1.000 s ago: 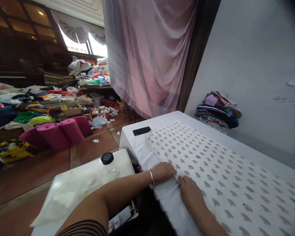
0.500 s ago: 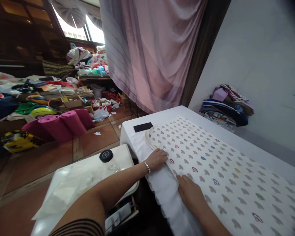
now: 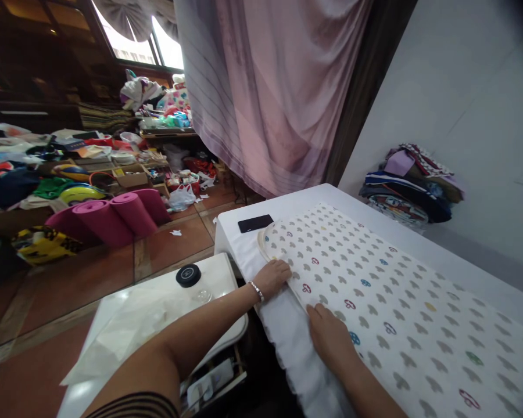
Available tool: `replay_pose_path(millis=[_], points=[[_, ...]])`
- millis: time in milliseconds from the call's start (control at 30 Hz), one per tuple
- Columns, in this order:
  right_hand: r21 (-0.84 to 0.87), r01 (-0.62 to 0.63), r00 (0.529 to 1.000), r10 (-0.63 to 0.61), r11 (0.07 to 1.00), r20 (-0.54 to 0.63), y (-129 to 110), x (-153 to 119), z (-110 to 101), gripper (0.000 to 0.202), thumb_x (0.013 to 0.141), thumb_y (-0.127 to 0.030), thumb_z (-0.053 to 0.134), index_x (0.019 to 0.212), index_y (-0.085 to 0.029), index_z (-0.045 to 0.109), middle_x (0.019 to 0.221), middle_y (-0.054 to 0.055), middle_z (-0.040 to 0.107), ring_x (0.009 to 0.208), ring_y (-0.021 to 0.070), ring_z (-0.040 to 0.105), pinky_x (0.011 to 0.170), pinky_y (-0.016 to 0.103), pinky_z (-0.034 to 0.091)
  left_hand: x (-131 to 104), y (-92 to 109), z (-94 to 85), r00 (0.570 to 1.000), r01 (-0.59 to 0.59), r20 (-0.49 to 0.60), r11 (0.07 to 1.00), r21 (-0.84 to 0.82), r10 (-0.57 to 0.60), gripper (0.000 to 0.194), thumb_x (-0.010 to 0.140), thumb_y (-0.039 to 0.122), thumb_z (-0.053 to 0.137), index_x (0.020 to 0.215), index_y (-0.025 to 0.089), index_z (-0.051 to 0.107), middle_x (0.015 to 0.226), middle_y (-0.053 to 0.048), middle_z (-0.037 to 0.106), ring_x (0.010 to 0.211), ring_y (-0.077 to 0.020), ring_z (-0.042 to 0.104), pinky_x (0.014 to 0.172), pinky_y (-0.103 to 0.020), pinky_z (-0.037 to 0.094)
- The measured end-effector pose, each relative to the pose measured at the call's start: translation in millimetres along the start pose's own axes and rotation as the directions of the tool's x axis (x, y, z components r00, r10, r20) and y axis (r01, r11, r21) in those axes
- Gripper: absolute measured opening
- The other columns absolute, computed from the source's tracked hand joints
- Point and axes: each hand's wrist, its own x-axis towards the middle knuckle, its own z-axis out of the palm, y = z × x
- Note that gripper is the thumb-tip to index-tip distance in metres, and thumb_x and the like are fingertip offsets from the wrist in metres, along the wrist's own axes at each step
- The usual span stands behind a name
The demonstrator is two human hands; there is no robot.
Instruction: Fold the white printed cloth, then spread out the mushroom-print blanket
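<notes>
A white printed cloth (image 3: pixel 375 302) with grey heart-like shapes and a few coloured ones lies flat along the white-covered table (image 3: pixel 296 206). My left hand (image 3: pixel 273 278), with a bracelet at the wrist, is closed on the near edge of the cloth, close to its rounded, pale-bordered corner. Lower down the same edge, my right hand (image 3: pixel 331 337) pinches the cloth with its fingertips on top; the thumb is mostly hidden. Past the rounded corner, a black phone (image 3: pixel 255 223) rests on the table.
To the left stands a low white side table (image 3: pixel 218 273) bearing a black round container (image 3: pixel 188 275) and crumpled pale sheeting (image 3: pixel 131 325). Folded clothes (image 3: pixel 407 186) are piled by the wall. Pink rolled mats (image 3: pixel 108 217) and clutter lie across the floor; a pink curtain (image 3: pixel 270 98) hangs behind.
Both hands have moved slightly leftward along or with the cloth's near edge, keeping hold of it. The camera view has shifted a little; the cloth lies nearly as before.
</notes>
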Motion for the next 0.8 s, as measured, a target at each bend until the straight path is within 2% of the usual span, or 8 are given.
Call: replay_pose_path(millis=[133, 267, 400, 467, 533, 633, 733, 800], points=[[0.009, 0.009, 1.0, -0.009, 1.0, -0.024, -2.2, 3.1, -2.9, 0.04, 0.083, -0.008, 0.036, 0.118, -0.019, 0.051, 0.098, 0.008, 0.057, 0.083, 0.0208, 0.056, 0.063, 0.027, 0.042, 1.2, -5.5, -5.2, 0.998, 0.038, 0.045, 0.999, 0.025, -0.04, 0.007, 0.082, 0.015, 0.048, 0.084, 0.017, 0.054, 0.091, -0.006, 0.059, 0.09, -0.0182, 0.05, 0.081, -0.033, 0.037], [0.029, 0.013, 1.0, -0.013, 0.999, -0.012, -4.7, 4.8, -3.1, 0.036, 0.082, -0.007, 0.038, 0.112, -0.02, 0.054, 0.096, 0.007, 0.056, 0.082, 0.0201, 0.056, 0.062, 0.026, 0.041, -2.6, -11.1, -9.0, 0.997, 0.058, 0.043, 0.998, -0.04, -0.056, 0.012, 0.077, 0.011, 0.049, 0.083, 0.018, 0.055, 0.094, -0.005, 0.059, 0.091, -0.0173, 0.051, 0.08, -0.031, 0.039], [0.047, 0.027, 0.999, -0.025, 0.999, -0.047, -4.2, 3.7, -0.9, 0.034, 0.085, -0.01, 0.037, 0.112, -0.021, 0.054, 0.093, 0.007, 0.056, 0.081, 0.0198, 0.055, 0.064, 0.026, 0.041, -9.4, -24.5, -8.5, 0.992, 0.107, -0.057, 0.986, -0.129, -0.115, 0.021, 0.07, 0.008, 0.05, 0.086, 0.019, 0.058, 0.096, -0.004, 0.061, 0.098, -0.0193, 0.049, 0.083, -0.032, 0.04], [0.039, 0.026, 0.998, -0.023, 0.999, -0.065, -3.7, 2.8, -0.1, 0.034, 0.085, -0.011, 0.037, 0.112, -0.022, 0.054, 0.093, 0.006, 0.056, 0.082, 0.0199, 0.055, 0.066, 0.026, 0.041, -11.5, -35.3, -7.9, 0.966, 0.204, -0.119, 0.959, -0.197, -0.23, 0.021, 0.07, 0.01, 0.049, 0.085, 0.019, 0.06, 0.094, -0.004, 0.062, 0.097, -0.019, 0.051, 0.085, -0.033, 0.041], [0.027, 0.025, 0.998, -0.023, 0.999, -0.067, -3.6, 2.3, 0.0, 0.035, 0.084, -0.01, 0.038, 0.113, -0.021, 0.054, 0.094, 0.006, 0.056, 0.083, 0.0199, 0.055, 0.065, 0.026, 0.041, -11.3, -47.9, -8.9, 0.891, 0.381, -0.149, 0.885, -0.268, -0.429, 0.017, 0.074, 0.015, 0.048, 0.085, 0.019, 0.061, 0.093, -0.004, 0.063, 0.092, -0.0178, 0.053, 0.082, -0.031, 0.042], [0.006, 0.03, 0.998, -0.029, 1.0, -0.054, -3.8, 2.9, -1.1, 0.038, 0.083, -0.008, 0.036, 0.115, -0.021, 0.053, 0.094, 0.006, 0.056, 0.083, 0.0197, 0.055, 0.062, 0.026, 0.041, -5.2, -66.2, -14.5, 0.679, 0.685, -0.066, 0.663, -0.303, -0.731, 0.019, 0.08, 0.032, 0.047, 0.079, 0.02, 0.062, 0.091, -0.005, 0.063, 0.086, -0.0184, 0.056, 0.073, -0.03, 0.044], [-0.012, 0.025, 0.999, -0.026, 1.0, -0.03, -4.3, 4.6, -2.2, 0.042, 0.083, -0.01, 0.036, 0.12, -0.022, 0.051, 0.093, 0.006, 0.056, 0.082, 0.0194, 0.055, 0.06, 0.025, 0.041, 6.8, -78.8, -20.7, 0.486, 0.852, 0.065, 0.455, -0.259, -0.872, 0.031, 0.077, 0.048, 0.049, 0.076, 0.02, 0.061, 0.088, -0.005, 0.065, 0.081, -0.0196, 0.059, 0.067, -0.029, 0.043], [-0.015, 0.022, 1.0, -0.023, 1.0, -0.018, -4.7, 5.6, -2.0, 0.045, 0.083, -0.011, 0.036, 0.124, -0.023, 0.049, 0.094, 0.007, 0.056, 0.081, 0.0195, 0.055, 0.06, 0.025, 0.041, 15.0, -83.2, -22.4, 0.433, 0.888, 0.102, 0.404, -0.217, -0.896, 0.033, 0.075, 0.051, 0.051, 0.077, 0.02, 0.061, 0.089, -0.006, 0.066, 0.082, -0.0206, 0.06, 0.067, -0.029, 0.043]])
